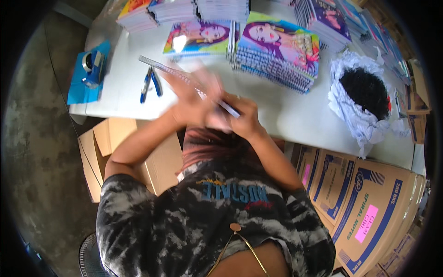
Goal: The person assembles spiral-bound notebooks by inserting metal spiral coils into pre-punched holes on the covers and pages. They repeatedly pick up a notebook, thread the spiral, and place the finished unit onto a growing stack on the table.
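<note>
A spiral notebook [162, 67], seen nearly edge-on with its wire coil showing, is tilted above the near table edge, in front of my body. My right hand [246, 119] is closed around its lower right end. Against the middle of the coil is my left hand [191, 94], its fingers smeared by motion, so their grip cannot be made out. Just beyond my left hand, a blue-handled pair of pliers [156, 84] and a slim blue pen-like tool [145, 87] lie on the white table [124, 99].
Notebooks with colourful covers are stacked [277, 51] at the table's far side. A blue tape dispenser [93, 69] sits on a blue sheet at left. Crumpled paper [341, 108] surrounds a black tangled mass [364, 93] at right. Cardboard boxes [369, 221] stand below the table, right and left.
</note>
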A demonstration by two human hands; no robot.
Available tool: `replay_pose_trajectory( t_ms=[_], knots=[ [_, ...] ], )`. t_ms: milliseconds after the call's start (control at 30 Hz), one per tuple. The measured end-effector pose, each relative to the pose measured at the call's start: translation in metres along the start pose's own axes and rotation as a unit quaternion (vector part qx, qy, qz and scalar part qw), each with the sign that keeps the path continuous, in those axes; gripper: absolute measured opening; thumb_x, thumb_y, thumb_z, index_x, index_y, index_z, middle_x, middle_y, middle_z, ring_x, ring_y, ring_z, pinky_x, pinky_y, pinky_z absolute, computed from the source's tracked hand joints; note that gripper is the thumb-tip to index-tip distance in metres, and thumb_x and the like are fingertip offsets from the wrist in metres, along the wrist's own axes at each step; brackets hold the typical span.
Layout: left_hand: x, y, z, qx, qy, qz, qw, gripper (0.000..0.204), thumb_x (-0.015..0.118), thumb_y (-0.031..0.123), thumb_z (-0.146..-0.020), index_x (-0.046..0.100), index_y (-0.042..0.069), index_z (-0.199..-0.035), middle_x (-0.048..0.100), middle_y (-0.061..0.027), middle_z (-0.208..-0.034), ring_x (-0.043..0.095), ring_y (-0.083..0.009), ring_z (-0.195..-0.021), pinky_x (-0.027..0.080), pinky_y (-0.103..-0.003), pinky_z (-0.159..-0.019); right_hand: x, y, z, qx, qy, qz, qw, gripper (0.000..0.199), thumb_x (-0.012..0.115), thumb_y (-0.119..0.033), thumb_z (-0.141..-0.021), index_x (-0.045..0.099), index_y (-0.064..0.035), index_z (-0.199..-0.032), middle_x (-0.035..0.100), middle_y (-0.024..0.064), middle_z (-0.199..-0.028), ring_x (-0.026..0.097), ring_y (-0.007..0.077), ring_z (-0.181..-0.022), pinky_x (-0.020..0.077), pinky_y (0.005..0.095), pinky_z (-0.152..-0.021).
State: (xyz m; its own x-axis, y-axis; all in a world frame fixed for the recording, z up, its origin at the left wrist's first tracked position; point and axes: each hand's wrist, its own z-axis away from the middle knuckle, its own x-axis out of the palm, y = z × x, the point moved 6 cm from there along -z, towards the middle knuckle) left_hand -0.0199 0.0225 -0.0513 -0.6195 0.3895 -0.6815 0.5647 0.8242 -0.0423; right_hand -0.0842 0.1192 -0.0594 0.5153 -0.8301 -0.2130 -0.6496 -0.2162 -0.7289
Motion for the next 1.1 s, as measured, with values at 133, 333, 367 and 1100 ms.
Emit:
replay_pose_trajectory(
  t_ms=[133,333,367,1100],
  knots=[
    [0.008,-0.010,-0.010,-0.156,-0.030,0.045,0.986,0.097,0.049,0.072,-0.071,0.040,-0.009,-0.124,0.044,-0.0254,-0.115,0.043,-0.0439,-0.105,0.027,-0.054,-0.095,0.001,0.016,0.006,0.040,-0.041,-0.052,0.997,0.046,0.064,-0.001,-0.069,0.057,-0.0030,-0.114,0.064,0.0155,-0.100,0.065,0.0277,-0.083,0.0516,0.0329,-0.069],
    [0.002,0.011,-0.007,-0.044,-0.026,-0.021,0.998,0.094,0.037,0.073,-0.076,0.036,-0.003,-0.131,0.022,-0.0302,-0.136,0.016,-0.0511,-0.127,0.007,-0.062,-0.100,0.007,-0.002,-0.010,-0.011,-0.029,0.016,0.999,0.046,0.069,-0.009,-0.069,0.058,-0.0070,-0.113,0.064,0.0126,-0.101,0.065,0.0277,-0.082,0.0508,0.0349,-0.071],
    [0.005,0.005,-0.010,-0.098,-0.075,0.001,0.992,0.093,0.036,0.072,-0.077,0.033,-0.002,-0.133,0.021,-0.0298,-0.138,0.013,-0.0504,-0.128,0.006,-0.062,-0.101,0.008,0.005,-0.007,0.019,-0.051,-0.038,0.998,0.044,0.069,-0.009,-0.070,0.058,-0.0056,-0.113,0.065,0.0130,-0.101,0.065,0.0275,-0.083,0.0508,0.0347,-0.071],
    [-0.057,-0.078,-0.051,-0.461,0.067,0.588,0.661,0.019,0.065,0.008,-0.080,0.064,0.001,-0.098,0.064,-0.0047,-0.088,0.059,-0.0092,-0.080,0.048,-0.023,-0.076,-0.028,-0.026,-0.087,0.213,-0.049,-0.091,0.972,0.024,0.073,-0.011,-0.072,0.066,0.0031,-0.091,0.068,0.0085,-0.078,0.057,0.0073,-0.069,0.0464,0.0233,-0.065]
  ],
)
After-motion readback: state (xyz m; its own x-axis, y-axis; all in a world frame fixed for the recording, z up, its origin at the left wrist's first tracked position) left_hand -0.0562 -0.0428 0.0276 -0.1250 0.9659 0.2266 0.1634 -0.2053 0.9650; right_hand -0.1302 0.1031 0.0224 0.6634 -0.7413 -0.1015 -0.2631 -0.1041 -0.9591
